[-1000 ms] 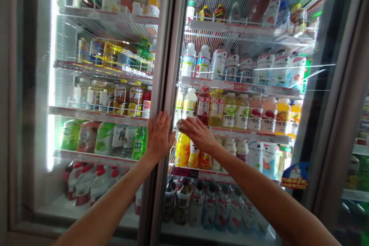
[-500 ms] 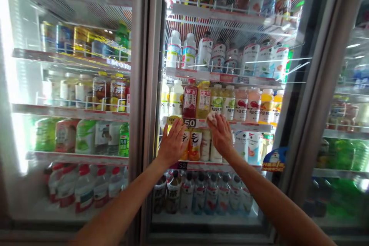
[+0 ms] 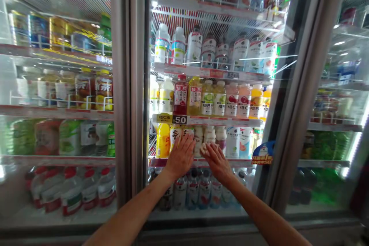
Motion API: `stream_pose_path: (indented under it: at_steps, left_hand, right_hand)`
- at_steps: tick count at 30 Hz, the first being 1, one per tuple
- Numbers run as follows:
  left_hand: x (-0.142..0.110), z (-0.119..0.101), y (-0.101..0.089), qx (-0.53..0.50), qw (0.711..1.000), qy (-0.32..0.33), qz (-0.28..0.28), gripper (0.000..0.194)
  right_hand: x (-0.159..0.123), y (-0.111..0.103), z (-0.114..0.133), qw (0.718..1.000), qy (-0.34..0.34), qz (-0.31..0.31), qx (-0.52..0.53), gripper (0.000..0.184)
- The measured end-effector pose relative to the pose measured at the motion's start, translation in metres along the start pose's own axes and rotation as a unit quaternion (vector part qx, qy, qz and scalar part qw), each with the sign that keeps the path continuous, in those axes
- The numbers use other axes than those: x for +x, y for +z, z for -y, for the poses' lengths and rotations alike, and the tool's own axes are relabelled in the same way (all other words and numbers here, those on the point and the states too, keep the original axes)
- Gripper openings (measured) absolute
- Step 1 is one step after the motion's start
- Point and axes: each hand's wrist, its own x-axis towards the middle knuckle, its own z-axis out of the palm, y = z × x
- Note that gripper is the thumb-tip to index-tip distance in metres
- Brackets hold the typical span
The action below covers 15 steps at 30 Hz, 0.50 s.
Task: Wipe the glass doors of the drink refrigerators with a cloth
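My left hand (image 3: 180,158) lies flat with its fingers stretched out against the glass door (image 3: 198,217) of a drinks fridge. Just to its right, my right hand (image 3: 219,164) presses a crumpled white cloth (image 3: 204,148) onto the same pane, the cloth showing beneath its fingertips. Behind the glass, in line with my hands, are cream-coloured bottles (image 3: 209,134) and orange juice bottles (image 3: 163,139). My left fingers partly cover some of the juice bottles.
A metal door frame (image 3: 137,84) runs upright on the left, another frame (image 3: 301,96) on the right. A blue sticker (image 3: 263,153) is on the door's lower right. Shelves of bottles fill the fridge; a neighbouring glass door (image 3: 57,225) stands to the left.
My left hand has moved from the metal frame rightward onto the glass. My right hand has slid the white cloth right and then down the pane. The view has shifted right.
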Motion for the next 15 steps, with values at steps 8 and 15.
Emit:
stream_pose_path:
  at_steps: [8,15]
  left_hand:
    - [-0.003,-0.024,0.009,-0.011,1.0,0.015,0.011,0.046]
    - [-0.017,-0.029,0.02,-0.024,0.999,0.013,0.043,0.05]
  right_hand:
    - [-0.017,-0.002,-0.009,0.993,0.112,-0.046,-0.014,0.067]
    - [-0.021,-0.004,-0.015,0.984,0.157,-0.078,-0.016,0.065]
